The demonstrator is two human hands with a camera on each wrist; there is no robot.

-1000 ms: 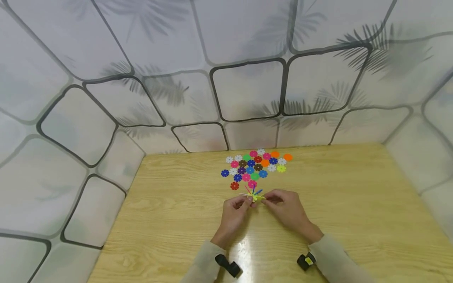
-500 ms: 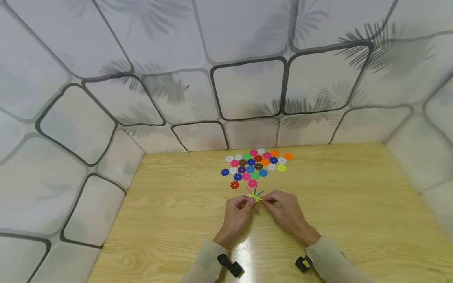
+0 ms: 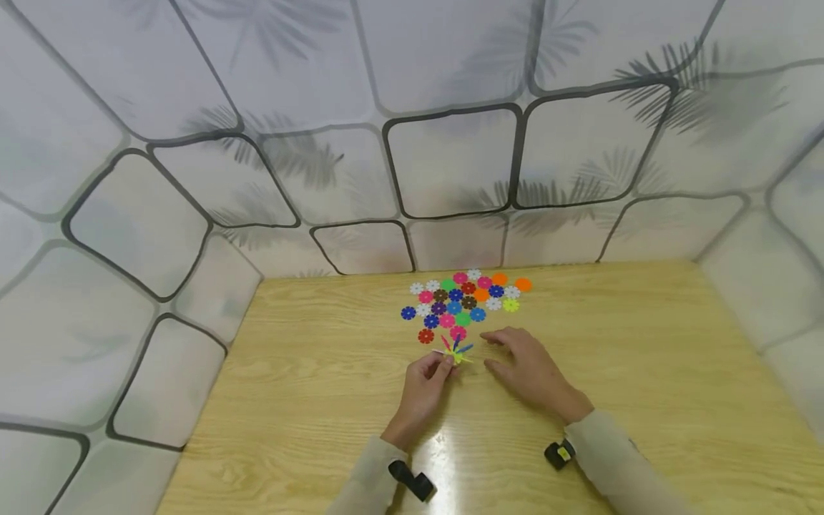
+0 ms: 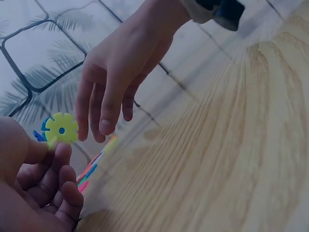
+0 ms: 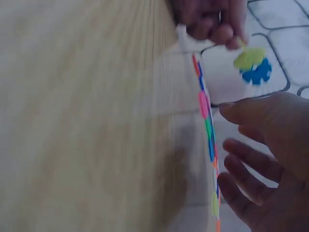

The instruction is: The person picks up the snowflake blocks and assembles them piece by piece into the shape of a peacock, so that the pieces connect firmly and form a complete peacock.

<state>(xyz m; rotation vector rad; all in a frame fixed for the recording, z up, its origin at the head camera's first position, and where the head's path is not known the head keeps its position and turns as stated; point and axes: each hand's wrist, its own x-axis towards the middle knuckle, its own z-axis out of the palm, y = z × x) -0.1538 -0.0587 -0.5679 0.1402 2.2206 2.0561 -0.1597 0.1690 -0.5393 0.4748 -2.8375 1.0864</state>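
Observation:
My left hand (image 3: 425,386) pinches a small cluster of joined notched plastic discs (image 3: 458,354) between thumb and fingers. Yellow sits at its centre, with pink, blue and white discs fanning outward. In the left wrist view, a yellow disc (image 4: 61,128) faces the camera, blue ones partly hidden behind it. Just right of the cluster, my right hand (image 3: 531,368) is apart from it, holding nothing, thumb and fingers spread. In the right wrist view, the yellow and blue discs (image 5: 257,71) show beyond the right thumb (image 5: 241,111).
Several loose flower-shaped discs (image 3: 454,307) in many colours lie flat on the wooden table (image 3: 309,372), beyond the hands. A red disc (image 3: 426,336) and a pink disc (image 3: 458,333) lie closest to the cluster. Patterned wall panels (image 3: 450,164) rise behind the table.
My right hand has let go of the cluster's yellow edge and moved slightly right and away, its fingers spreading. The left hand still holds the cluster, shifted slightly left.

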